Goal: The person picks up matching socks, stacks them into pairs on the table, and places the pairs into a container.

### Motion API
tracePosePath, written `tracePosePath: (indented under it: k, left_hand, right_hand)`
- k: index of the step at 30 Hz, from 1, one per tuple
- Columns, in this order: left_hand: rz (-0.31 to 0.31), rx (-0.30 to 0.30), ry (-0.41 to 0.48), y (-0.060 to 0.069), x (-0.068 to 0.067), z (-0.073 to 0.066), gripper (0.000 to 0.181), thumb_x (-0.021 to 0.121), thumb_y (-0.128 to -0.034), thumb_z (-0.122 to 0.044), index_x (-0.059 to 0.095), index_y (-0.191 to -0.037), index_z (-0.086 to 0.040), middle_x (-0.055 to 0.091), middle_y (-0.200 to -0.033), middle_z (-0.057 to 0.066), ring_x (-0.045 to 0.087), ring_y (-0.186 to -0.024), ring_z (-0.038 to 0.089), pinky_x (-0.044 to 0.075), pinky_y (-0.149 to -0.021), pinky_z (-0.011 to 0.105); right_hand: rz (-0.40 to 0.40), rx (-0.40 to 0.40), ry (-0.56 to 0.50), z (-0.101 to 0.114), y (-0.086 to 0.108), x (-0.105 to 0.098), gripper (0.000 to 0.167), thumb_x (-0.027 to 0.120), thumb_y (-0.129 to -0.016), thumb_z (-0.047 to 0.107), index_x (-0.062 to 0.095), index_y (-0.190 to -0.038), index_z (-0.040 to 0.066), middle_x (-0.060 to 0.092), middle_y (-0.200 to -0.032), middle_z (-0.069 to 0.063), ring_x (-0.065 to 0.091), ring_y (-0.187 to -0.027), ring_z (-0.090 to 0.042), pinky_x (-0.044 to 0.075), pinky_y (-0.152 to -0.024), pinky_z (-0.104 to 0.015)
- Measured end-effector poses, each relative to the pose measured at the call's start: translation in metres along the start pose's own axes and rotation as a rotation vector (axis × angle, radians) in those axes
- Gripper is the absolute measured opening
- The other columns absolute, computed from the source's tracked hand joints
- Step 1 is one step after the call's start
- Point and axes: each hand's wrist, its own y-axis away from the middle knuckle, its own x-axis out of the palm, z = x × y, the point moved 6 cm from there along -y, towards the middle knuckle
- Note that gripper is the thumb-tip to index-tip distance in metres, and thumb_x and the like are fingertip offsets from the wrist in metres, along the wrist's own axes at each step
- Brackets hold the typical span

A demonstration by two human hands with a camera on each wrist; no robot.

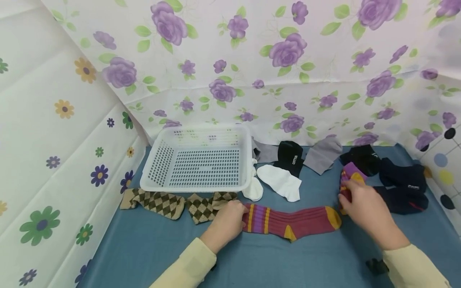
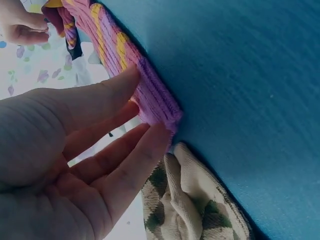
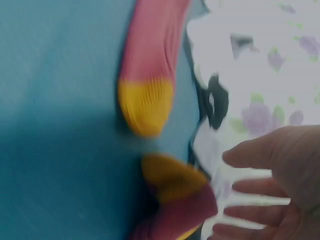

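Observation:
A maroon ribbed sock (image 1: 309, 222) with yellow heel and toe and a purple-yellow striped cuff lies flat at the middle of the cloth. My left hand (image 1: 228, 222) pinches its cuff (image 2: 157, 102) between thumb and fingers at the left end. A matching sock (image 1: 345, 192) lies bunched to the right, its yellow toe (image 3: 172, 175) near the flat sock's toe. My right hand (image 1: 367, 210) is beside this bunched sock, fingers extended and apart in the right wrist view, with nothing seen in them. In the head view it partly covers that sock.
A white plastic basket (image 1: 196, 189) stands at the back left. Brown argyle socks (image 1: 162, 204) lie before it. White (image 1: 281, 182), black (image 1: 289, 154) and grey socks (image 1: 323, 154) lie behind; navy socks (image 1: 401, 176) lie at right. Flowered sheets (image 1: 230, 72) hang at back and sides.

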Motion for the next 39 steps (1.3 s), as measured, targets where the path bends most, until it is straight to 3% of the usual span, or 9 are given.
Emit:
tracePosePath:
  k: [3,9,12,17,23,28,33,36,39]
  left_hand:
    - [-0.014,-0.048,0.018,0.000,-0.002,0.005,0.023,0.074,-0.0796,-0.014,0.071,-0.102,-0.008,0.064,-0.089,0.004,0.058,-0.083,0.016,0.051,-0.068,0.027]
    - [-0.017,-0.153,0.069,-0.001,-0.002,0.016,0.021,0.073,-0.0816,-0.016,0.068,-0.099,-0.006,0.060,-0.084,0.006,0.056,-0.074,0.015,0.047,-0.058,0.027]
    - [-0.028,-0.169,0.108,-0.002,-0.002,0.019,0.016,0.072,-0.0816,-0.014,0.067,-0.094,-0.005,0.061,-0.079,0.007,0.057,-0.066,0.013,0.045,-0.052,0.025]
    - [-0.030,-0.196,0.166,-0.003,0.000,0.023,0.013,0.073,-0.0808,-0.012,0.064,-0.089,-0.006,0.061,-0.073,0.005,0.054,-0.058,0.010,0.042,-0.047,0.023]
    - [-0.026,-0.198,0.193,-0.002,-0.002,0.024,0.012,0.072,-0.0813,-0.011,0.062,-0.086,-0.007,0.059,-0.071,0.004,0.052,-0.057,0.010,0.042,-0.048,0.024]
    - [-0.016,-0.211,0.207,0.001,-0.008,0.022,0.013,0.071,-0.0824,-0.011,0.063,-0.092,-0.006,0.061,-0.076,0.004,0.054,-0.061,0.012,0.043,-0.050,0.025]
    - [-0.056,-0.199,0.220,0.004,-0.021,0.016,0.019,0.071,-0.0839,-0.019,0.065,-0.096,-0.007,0.064,-0.082,0.005,0.057,-0.065,0.012,0.045,-0.055,0.027]
    - [-0.127,-0.150,0.246,0.004,-0.035,0.008,0.021,0.069,-0.0854,-0.026,0.065,-0.097,-0.008,0.065,-0.083,0.004,0.057,-0.065,0.009,0.046,-0.056,0.025]
    - [-0.179,-0.075,0.348,0.003,-0.049,-0.004,0.019,0.065,-0.0883,-0.031,0.066,-0.092,-0.012,0.063,-0.077,-0.001,0.054,-0.060,0.006,0.045,-0.055,0.021]
  right_hand:
    - [0.039,0.079,0.003,-0.018,-0.010,0.001,0.045,0.070,-0.082,0.030,0.054,-0.107,-0.004,0.058,-0.082,-0.019,0.051,-0.062,-0.023,0.045,-0.048,-0.035]
    - [0.234,0.242,-0.018,-0.040,-0.018,0.021,0.062,0.065,-0.081,0.053,0.048,-0.094,-0.004,0.056,-0.071,-0.014,0.050,-0.056,-0.020,0.039,-0.045,-0.029]
    - [0.259,0.282,-0.010,-0.042,-0.019,0.026,0.054,0.065,-0.082,0.050,0.052,-0.081,-0.002,0.055,-0.063,-0.011,0.049,-0.051,-0.019,0.040,-0.043,-0.030]
    - [0.253,0.265,0.006,-0.039,-0.025,0.026,0.036,0.067,-0.083,0.033,0.058,-0.070,0.001,0.057,-0.060,-0.010,0.050,-0.049,-0.019,0.042,-0.043,-0.030]
    - [0.203,0.253,-0.009,-0.038,-0.029,0.021,0.028,0.066,-0.083,0.020,0.056,-0.083,-0.007,0.059,-0.068,-0.018,0.051,-0.050,-0.021,0.044,-0.043,-0.030]
    - [0.109,0.217,-0.025,-0.028,-0.024,0.005,0.026,0.061,-0.087,0.020,0.057,-0.076,-0.003,0.055,-0.058,-0.010,0.047,-0.046,-0.018,0.041,-0.040,-0.028]
    - [-0.053,0.109,-0.053,0.005,-0.015,-0.024,0.023,0.057,-0.089,0.020,0.059,-0.091,-0.002,0.054,-0.056,-0.006,0.042,-0.040,-0.015,0.034,-0.037,-0.029]
    - [-0.109,0.063,-0.079,0.033,-0.008,-0.037,0.031,0.057,-0.090,0.022,0.060,-0.110,-0.002,0.060,-0.062,-0.009,0.041,-0.040,-0.014,0.033,-0.036,-0.029]
    - [-0.154,0.034,-0.093,0.062,-0.002,-0.047,0.040,0.060,-0.089,0.024,0.059,-0.121,-0.001,0.066,-0.074,-0.012,0.045,-0.046,-0.013,0.039,-0.039,-0.028]
